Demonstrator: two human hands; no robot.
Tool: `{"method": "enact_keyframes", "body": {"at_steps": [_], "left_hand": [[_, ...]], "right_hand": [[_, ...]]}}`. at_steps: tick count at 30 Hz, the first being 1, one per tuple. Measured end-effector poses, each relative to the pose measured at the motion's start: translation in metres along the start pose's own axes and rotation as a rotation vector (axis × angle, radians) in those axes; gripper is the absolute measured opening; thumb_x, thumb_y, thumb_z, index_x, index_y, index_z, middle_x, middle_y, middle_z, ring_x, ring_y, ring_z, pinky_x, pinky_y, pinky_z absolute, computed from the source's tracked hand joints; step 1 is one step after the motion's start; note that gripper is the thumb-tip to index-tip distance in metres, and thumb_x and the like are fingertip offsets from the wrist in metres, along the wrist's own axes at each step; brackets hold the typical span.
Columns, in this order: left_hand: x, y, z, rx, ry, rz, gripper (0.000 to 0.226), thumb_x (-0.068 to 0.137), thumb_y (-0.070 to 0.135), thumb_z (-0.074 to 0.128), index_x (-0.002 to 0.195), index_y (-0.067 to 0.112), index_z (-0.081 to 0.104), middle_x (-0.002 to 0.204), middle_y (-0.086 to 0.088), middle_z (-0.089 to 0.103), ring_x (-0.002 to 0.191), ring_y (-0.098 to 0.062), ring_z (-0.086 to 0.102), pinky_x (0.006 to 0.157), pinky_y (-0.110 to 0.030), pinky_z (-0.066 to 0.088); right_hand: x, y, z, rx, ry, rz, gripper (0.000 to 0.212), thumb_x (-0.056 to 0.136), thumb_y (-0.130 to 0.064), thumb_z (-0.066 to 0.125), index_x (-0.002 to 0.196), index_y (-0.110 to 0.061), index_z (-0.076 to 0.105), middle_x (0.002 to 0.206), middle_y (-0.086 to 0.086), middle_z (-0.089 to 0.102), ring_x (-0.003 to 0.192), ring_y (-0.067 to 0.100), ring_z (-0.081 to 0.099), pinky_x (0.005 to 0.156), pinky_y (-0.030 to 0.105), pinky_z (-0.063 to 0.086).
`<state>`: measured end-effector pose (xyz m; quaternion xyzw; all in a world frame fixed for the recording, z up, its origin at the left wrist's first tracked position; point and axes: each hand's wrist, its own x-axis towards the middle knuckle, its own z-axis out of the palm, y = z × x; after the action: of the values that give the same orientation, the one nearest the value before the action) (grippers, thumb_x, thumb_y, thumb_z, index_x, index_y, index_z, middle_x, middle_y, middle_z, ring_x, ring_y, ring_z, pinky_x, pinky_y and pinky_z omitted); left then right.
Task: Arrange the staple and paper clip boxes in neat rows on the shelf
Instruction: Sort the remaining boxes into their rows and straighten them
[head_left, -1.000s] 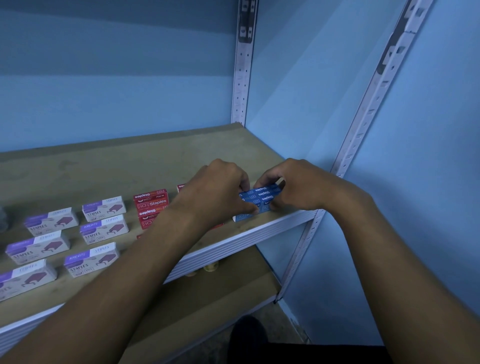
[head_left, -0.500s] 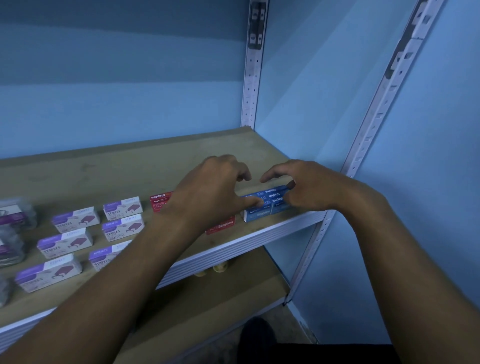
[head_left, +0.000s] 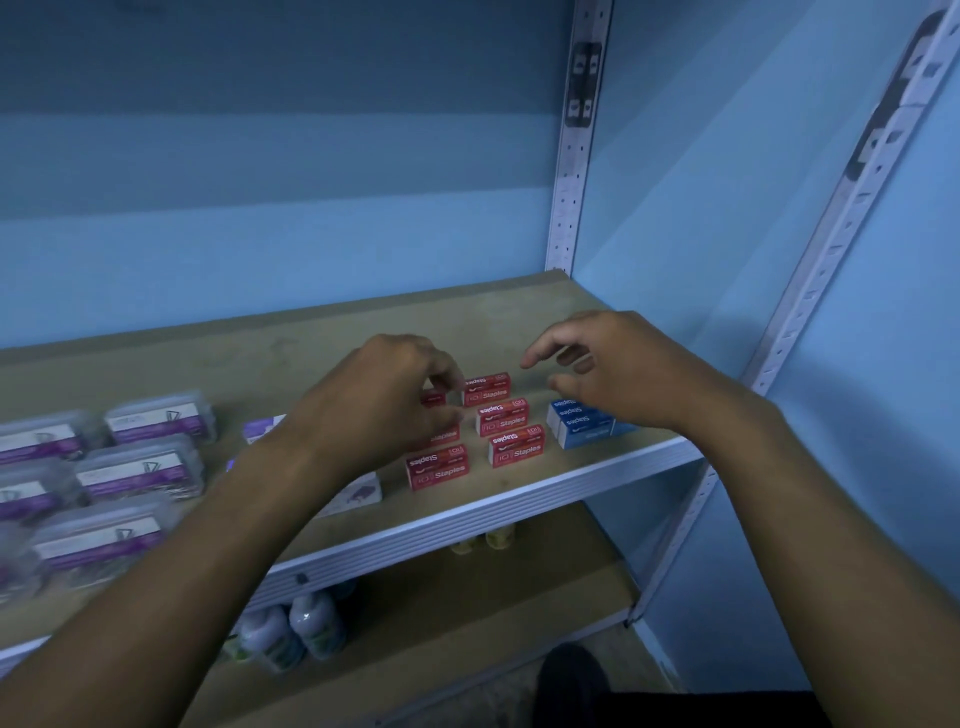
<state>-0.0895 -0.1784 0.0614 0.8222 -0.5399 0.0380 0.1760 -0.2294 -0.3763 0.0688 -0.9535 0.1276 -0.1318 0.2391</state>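
Several red staple boxes (head_left: 501, 417) lie in two columns on the wooden shelf (head_left: 519, 501). Blue staple boxes (head_left: 582, 423) sit packed together to their right, near the shelf's front right corner. My left hand (head_left: 384, 400) hovers over the left red column with loosely curled fingers; a red box (head_left: 434, 399) shows between its fingertip and thumb, and it grips nothing. My right hand (head_left: 613, 369) floats just above and behind the blue boxes, fingers relaxed, holding nothing. My left arm hides most of the purple-and-white staple boxes (head_left: 358, 493).
Clear plastic paper clip boxes (head_left: 137, 470) with purple labels fill the shelf's left part. Bare board lies behind the boxes up to the blue wall. Metal uprights (head_left: 571, 208) stand at the right corners. Small bottles (head_left: 306, 623) stand on the lower shelf.
Both hands have let go of the blue boxes, which stay on the shelf. My right hand has lifted above them and my left has moved left over the red boxes. The view shifted left.
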Motion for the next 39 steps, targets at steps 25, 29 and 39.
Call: {"method": "enact_keyframes", "body": {"at_steps": [25,29,39], "left_hand": [[0.013,-0.016,0.019,-0.016,-0.101,-0.021,0.023,0.082,0.024,0.074,0.105,0.027,0.074,0.101,0.009,0.073,0.084,-0.004,0.063,0.074,-0.020,0.049],[0.012,-0.018,0.021,-0.015,-0.107,-0.024,0.026,0.082,0.022,0.074,0.108,0.027,0.075,0.104,0.009,0.073,0.085,-0.004,0.064,0.075,-0.019,0.050],[0.008,-0.018,0.016,0.012,-0.086,-0.028,0.027,0.084,0.020,0.073,0.110,0.028,0.074,0.107,0.009,0.072,0.084,-0.004,0.063,0.078,-0.021,0.052]], "right_hand": [[0.027,-0.002,0.037,-0.105,-0.125,-0.087,0.028,0.083,-0.018,0.079,0.106,-0.034,0.078,0.097,-0.020,0.072,0.078,-0.014,0.058,0.069,0.004,0.044],[0.027,-0.003,0.038,-0.100,-0.122,-0.086,0.025,0.083,-0.015,0.079,0.101,-0.032,0.080,0.093,-0.018,0.074,0.073,-0.017,0.058,0.066,-0.002,0.042],[0.025,-0.006,0.037,-0.068,-0.106,-0.067,0.026,0.085,-0.010,0.075,0.098,-0.031,0.080,0.095,-0.014,0.076,0.081,-0.007,0.066,0.069,0.002,0.047]]}}
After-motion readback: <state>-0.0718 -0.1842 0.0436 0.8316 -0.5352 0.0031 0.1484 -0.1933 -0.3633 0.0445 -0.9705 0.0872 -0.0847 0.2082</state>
